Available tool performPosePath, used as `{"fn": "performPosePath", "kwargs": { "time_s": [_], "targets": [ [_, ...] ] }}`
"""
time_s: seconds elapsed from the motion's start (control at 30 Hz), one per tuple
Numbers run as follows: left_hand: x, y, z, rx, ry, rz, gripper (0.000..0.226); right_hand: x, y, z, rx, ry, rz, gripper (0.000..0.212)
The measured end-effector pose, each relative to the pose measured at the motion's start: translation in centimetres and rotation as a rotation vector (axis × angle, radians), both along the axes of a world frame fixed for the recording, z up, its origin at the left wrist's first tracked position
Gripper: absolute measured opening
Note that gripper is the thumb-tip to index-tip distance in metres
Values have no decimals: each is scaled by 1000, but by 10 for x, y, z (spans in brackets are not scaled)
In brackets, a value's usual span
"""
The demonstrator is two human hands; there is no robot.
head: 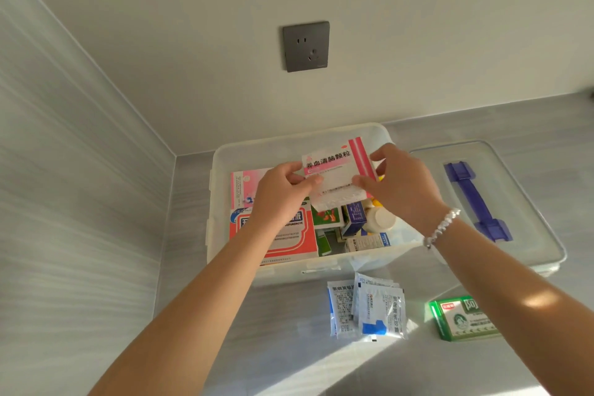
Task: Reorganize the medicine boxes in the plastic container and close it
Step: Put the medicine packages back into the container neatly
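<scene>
Grey countertop point(530, 125) runs into a corner under a pale wall with a dark socket point(306, 46). Down and left of my grip, inside the clear plastic container point(273, 145), a large red-and-white box point(302, 241) lies flat with a pink box point(244, 185) behind it. My left hand point(283, 186) pinches the left edge of the pink-and-white medicine box point(337, 167), and my right hand point(401, 180) grips its right edge, so I hold it between both hands just above the container. Right below the grip, small boxes and a white bottle point(381, 219) sit jumbled. Nearer me, outside the container, lie sachets point(369, 309) and a green box point(463, 318). Off to the right, the lid point(520, 235) with its blue handle point(475, 199) rests flat beside the container. I judge the sorting is midway: this box needs placing, the loose items remain out, and closing is not yet done.
</scene>
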State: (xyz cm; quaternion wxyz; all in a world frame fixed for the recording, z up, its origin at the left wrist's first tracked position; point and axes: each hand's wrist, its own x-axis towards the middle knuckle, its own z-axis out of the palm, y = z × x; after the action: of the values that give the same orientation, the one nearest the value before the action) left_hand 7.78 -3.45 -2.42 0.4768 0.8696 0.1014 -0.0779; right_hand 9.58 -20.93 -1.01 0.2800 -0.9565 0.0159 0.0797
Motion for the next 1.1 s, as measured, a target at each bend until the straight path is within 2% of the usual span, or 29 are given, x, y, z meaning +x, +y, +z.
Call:
{"fn": "performPosePath", "kwargs": {
  "time_s": [0.13,0.2,0.3,0.47,0.57,0.7,0.87,1.1],
  "targets": [
    [-10,0,-10,-42,174,-64,48,-17,-17,8,-152,197,173,61],
    [-13,1,-18,-67,263,-100,58,-25,-15,3,-244,223,290,73],
    [-12,0,-25,86,272,-214,61,-24,-10,-3,-328,220,376,84],
    [-8,1,-28,241,201,-235,37,-16,-3,-5,-254,325,418,64],
    [-5,1,-27,350,163,-272,34,-12,-2,-2,-254,337,452,50],
    [3,3,-22,461,188,-358,31,-4,0,-6,-285,348,490,49],
    [9,4,-21,491,186,-365,29,-1,0,-1,-221,401,482,46],
    [6,2,-23,475,167,-383,31,2,1,4,-269,482,529,43]
  ]
}}
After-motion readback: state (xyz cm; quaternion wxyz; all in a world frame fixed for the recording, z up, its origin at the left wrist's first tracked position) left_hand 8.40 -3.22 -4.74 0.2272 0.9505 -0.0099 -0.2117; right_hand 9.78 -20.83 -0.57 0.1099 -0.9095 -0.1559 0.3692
